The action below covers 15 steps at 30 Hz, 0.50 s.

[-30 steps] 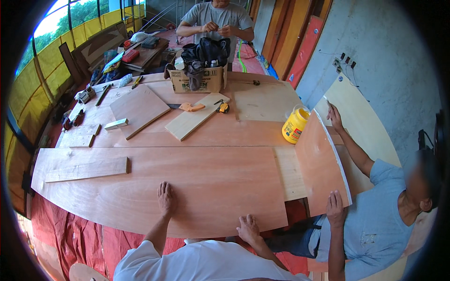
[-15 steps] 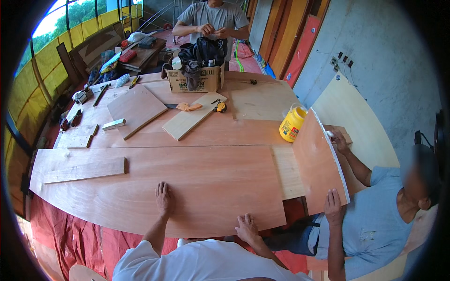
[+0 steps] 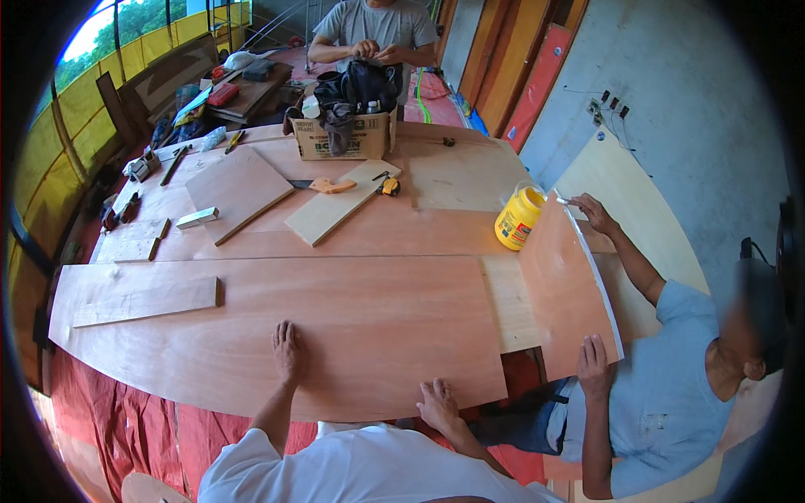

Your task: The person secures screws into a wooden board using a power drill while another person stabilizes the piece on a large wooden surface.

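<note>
A long reddish plywood sheet (image 3: 369, 310) lies flat before me. My left hand (image 3: 288, 352) rests on it palm down, holding nothing. Over the sheet's near edge, towards its right end, lies my right hand (image 3: 438, 404), fingers spread loosely and nothing in them. A short board (image 3: 147, 303) sits on the sheet's left part. At right, a co-worker steadies a tilted plywood panel (image 3: 563, 289) with one hand (image 3: 594, 366). Their other hand (image 3: 597, 213) holds a small pale tool, its kind unclear, at the panel's white-coated edge.
Beyond the sheet are a yellow tub (image 3: 520, 218), a handsaw (image 3: 333, 185), a tape measure (image 3: 388, 186), a square panel (image 3: 241, 191), a pale board (image 3: 342, 204) and a cardboard box (image 3: 345, 144) of bags. Another person (image 3: 375, 38) stands behind the box. Red sheeting (image 3: 126, 419) covers the floor.
The co-worker's tool hand has moved along the panel's coated edge to its far top corner. My hands stay where they were on the sheet; the view has shifted slightly.
</note>
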Tool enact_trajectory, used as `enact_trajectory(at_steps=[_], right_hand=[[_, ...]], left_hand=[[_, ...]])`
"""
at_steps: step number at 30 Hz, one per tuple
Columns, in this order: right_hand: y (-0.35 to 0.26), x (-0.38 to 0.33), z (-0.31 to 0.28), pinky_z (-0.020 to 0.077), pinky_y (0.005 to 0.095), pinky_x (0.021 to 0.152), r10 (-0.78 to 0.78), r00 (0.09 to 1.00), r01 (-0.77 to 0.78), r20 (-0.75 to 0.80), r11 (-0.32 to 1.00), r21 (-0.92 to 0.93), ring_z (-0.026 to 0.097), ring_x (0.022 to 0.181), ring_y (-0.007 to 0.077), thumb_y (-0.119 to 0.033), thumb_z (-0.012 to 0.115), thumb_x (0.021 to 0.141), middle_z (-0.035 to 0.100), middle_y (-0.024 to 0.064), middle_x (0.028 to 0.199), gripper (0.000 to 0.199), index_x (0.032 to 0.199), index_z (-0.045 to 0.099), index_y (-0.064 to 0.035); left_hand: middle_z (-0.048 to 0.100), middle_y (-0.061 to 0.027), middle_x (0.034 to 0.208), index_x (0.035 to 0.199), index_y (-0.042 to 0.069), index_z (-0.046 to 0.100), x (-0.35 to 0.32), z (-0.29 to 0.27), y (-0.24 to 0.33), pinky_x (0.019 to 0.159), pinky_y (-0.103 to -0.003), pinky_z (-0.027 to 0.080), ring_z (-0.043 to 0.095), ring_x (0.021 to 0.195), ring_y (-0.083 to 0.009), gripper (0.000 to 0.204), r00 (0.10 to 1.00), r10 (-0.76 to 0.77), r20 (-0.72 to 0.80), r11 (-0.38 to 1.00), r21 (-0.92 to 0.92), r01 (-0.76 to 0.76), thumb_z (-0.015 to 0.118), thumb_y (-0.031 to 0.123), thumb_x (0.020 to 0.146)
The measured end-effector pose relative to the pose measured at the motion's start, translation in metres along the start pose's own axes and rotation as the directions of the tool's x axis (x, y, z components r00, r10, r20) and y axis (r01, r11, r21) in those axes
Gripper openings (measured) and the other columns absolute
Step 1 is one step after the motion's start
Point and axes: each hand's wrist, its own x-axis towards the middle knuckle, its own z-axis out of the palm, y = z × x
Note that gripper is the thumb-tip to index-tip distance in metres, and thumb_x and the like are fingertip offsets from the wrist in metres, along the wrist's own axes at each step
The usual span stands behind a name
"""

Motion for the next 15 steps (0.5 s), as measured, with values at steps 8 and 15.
enact_trajectory(at_steps=[8, 15], right_hand=[[0.012, 0.0, 0.017, 0.0364, 0.0488, 0.1, -0.015, 0.997, 0.017, -0.076, 1.0, 0.018, 0.034, 0.124, 0.044, -0.025, 0.063, 0.08, 0.037, 0.0227, 0.129, 0.055, 0.123, 0.044, 0.0025], [0.019, 0.002, 0.041, 0.0402, 0.0564, 0.089, -0.057, 0.927, 0.02, -0.371, 0.995, -0.102, 0.043, 0.113, 0.0399, -0.02, 0.055, 0.075, 0.053, 0.0217, 0.111, 0.035, 0.096, 0.063, 0.0068]], left_hand=[[0.053, -0.0155, 0.113, 0.116, 0.003, 0.05, -0.005, 0.031, -0.016, 0.095, -0.038, 0.036, 0.047, 0.108, -0.0284, 0.028, 0.964, 0.106, -0.245, 0.941, -0.287, -0.176, 0.045, 0.016, 0.093], [0.051, -0.0171, 0.118, 0.116, 0.001, 0.05, 0.001, 0.054, -0.001, 0.097, -0.04, 0.035, 0.045, 0.112, -0.0304, 0.029, 0.99, 0.101, -0.102, 0.994, -0.02, -0.104, 0.044, 0.018, 0.094]])
